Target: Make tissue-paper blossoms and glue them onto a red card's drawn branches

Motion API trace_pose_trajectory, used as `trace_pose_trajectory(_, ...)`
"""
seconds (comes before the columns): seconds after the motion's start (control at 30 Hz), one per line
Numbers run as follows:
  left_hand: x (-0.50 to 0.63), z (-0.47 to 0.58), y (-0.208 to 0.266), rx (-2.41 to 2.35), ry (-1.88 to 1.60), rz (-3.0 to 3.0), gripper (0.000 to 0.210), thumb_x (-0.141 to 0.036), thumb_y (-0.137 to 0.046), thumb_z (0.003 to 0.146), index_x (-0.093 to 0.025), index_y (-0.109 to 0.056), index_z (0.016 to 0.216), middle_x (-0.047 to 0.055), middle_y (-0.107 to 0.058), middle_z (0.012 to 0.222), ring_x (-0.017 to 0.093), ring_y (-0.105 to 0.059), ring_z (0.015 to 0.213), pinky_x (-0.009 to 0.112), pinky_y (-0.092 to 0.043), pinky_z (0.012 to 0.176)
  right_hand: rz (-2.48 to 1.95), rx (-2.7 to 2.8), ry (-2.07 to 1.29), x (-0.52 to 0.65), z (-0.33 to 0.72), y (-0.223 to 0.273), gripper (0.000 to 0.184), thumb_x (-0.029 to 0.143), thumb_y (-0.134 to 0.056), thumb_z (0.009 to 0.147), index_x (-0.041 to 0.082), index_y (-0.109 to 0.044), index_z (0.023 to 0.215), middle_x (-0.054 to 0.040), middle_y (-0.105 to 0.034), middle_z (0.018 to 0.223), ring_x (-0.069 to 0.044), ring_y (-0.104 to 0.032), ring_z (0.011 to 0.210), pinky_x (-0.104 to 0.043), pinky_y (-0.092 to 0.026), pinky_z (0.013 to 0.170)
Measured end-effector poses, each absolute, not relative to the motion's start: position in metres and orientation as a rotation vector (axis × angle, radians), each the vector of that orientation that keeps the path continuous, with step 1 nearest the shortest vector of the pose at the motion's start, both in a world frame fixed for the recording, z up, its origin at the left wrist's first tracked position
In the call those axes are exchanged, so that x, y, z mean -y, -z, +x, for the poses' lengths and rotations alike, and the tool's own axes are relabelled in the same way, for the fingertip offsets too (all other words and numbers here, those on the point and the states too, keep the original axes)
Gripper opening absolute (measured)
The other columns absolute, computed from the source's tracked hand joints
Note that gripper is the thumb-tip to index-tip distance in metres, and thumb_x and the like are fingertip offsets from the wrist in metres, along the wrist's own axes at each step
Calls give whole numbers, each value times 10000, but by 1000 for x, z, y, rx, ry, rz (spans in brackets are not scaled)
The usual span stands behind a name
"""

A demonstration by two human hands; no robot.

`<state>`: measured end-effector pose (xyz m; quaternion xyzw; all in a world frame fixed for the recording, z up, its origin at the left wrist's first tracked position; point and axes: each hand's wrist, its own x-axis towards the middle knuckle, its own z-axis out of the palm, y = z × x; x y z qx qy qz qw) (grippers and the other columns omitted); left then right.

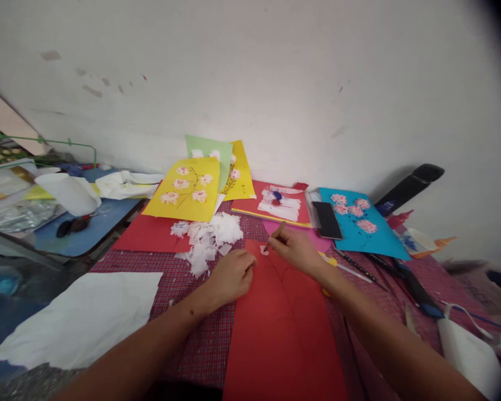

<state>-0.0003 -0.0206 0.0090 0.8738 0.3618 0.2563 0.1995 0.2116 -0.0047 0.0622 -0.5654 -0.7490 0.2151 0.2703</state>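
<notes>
A long red paper sheet lies in front of me, with faint dark curved lines drawn on it. My right hand is closed around a thin brown stick. The stick's lower end meets a small whitish-pink paper scrap near the sheet's top edge. At the sheet's left edge rests my left hand, its fingers curled inward; what they hold, if anything, is hidden. Just beyond it is a heap of torn white paper.
Yellow card with paper blossoms leans behind the heap. Farther right are a stained paper strip, a phone and a blue sheet with pink blossoms. White tissue lies left; a black-handled tool lies right.
</notes>
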Motion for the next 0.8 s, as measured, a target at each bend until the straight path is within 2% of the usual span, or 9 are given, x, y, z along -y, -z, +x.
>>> trace_pose_trajectory(0.27,22,0,-11,-1021,-709,2432,161,-89,-453,851,-179,-586,856,52,-603,873,193,-566,856,315,-430,780,-1522,2042,-583,4,211,-56,234,305,-539,902,211,-718,784,-36,-741,770,-183,-646,689,-252,-412,603)
trace_pose_trajectory(0.57,20,0,-10,-1020,-702,2454,157,-80,-450,849,-169,-576,821,56,-588,834,196,-554,824,321,-427,747,-1535,2073,-510,7,209,-53,267,308,-506,917,201,-702,772,-35,-733,740,-169,-639,633,-249,-371,560)
trace_pose_trajectory(0.8,19,0,-8,-990,-753,2501,247,-79,-476,837,-170,-601,1030,92,-595,1055,220,-548,1010,360,-457,906,-1564,2015,-509,11,211,-51,275,317,-508,910,179,-715,795,-30,-723,729,-151,-607,605,-236,-364,554)
